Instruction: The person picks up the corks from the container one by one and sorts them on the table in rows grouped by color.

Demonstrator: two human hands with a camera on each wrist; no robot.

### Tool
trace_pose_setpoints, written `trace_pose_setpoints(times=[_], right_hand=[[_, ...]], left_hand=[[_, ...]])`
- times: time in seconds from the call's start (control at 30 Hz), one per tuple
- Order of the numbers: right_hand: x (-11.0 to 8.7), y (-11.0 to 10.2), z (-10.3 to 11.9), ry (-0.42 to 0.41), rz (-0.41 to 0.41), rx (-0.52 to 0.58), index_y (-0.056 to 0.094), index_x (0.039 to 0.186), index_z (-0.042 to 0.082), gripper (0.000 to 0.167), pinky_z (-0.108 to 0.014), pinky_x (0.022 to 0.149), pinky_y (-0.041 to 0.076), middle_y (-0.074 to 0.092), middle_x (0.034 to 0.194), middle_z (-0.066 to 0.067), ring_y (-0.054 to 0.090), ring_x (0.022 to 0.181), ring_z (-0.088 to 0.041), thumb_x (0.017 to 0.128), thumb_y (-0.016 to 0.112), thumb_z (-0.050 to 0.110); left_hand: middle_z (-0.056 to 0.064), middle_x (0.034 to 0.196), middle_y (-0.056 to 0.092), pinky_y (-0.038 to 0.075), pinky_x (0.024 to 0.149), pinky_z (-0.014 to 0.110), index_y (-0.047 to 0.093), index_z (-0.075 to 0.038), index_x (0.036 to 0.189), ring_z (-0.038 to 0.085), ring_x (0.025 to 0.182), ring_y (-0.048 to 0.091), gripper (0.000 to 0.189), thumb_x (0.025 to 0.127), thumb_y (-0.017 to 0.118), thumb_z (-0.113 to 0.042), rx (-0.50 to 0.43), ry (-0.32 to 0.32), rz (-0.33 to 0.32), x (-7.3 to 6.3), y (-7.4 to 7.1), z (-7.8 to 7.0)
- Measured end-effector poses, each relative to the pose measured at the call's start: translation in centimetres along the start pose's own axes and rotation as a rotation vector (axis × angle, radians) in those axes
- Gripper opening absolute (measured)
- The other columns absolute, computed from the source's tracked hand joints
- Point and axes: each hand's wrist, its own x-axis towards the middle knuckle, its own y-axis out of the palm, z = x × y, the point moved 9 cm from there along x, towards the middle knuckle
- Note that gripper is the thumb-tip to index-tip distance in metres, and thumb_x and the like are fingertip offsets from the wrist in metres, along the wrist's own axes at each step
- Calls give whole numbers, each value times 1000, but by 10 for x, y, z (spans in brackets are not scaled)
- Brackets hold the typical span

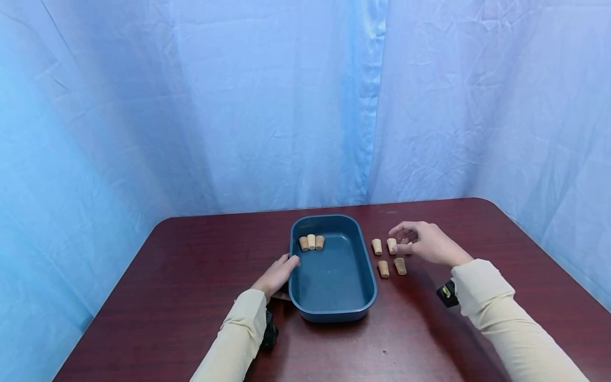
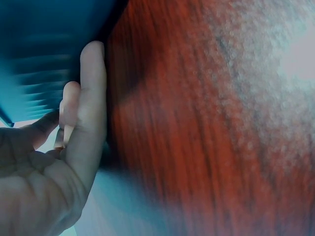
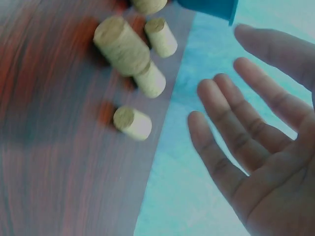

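Three tapered corks (image 1: 312,242) stand side by side in the far left corner of a deep blue rectangular tray (image 1: 329,316). My left hand (image 1: 278,274) holds the tray's left side, thumb over the rim. In the left wrist view its fingers (image 2: 92,93) lie along the outer wall, low by the table. My right hand (image 1: 427,243) hovers over loose corks right of the tray, its fingers bent and apart with nothing between them. Below it are a cork (image 1: 392,246) near the fingertips and a darker cork (image 1: 400,266). One more cork (image 1: 409,248) is partly hidden behind the hand.
Two other corks, a far one (image 1: 376,246) and a nearer one (image 1: 383,269), lie just beside the tray's right wall. All this is on a dark red wood-grain table (image 1: 200,297). Light blue curtains (image 1: 267,106) hang behind and along both sides.
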Motion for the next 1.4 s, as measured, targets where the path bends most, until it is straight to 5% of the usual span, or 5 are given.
trace_pose_setpoints(times=[0.3, 0.8, 1.4], right_hand=[[11, -4, 22, -32, -109, 43, 72, 114, 7, 24, -38, 76, 54, 72, 104, -8, 69, 94, -24, 92, 74, 17], [39, 11, 63, -14, -54, 125, 70, 122, 7, 31, -48, 88, 55, 71, 114, -11, 66, 103, -27, 99, 67, 26], [72, 42, 86, 90, -32, 183, 66, 129, 1, 35, -48, 91, 53, 66, 118, -17, 61, 110, -33, 100, 65, 20]], left_hand=[[25, 156, 32, 58, 81, 54, 26, -3, 160, 41, 123, 50, 71, 100, 42, -37, 7, 1, -5, -2, 0, 0], [26, 156, 33, 58, 82, 55, 25, -3, 160, 43, 123, 50, 70, 101, 41, -37, -6, 8, 11, -3, 0, -1], [25, 157, 32, 58, 81, 55, 26, -3, 160, 44, 125, 49, 70, 101, 41, -38, 5, 8, 7, -2, 2, -1]])
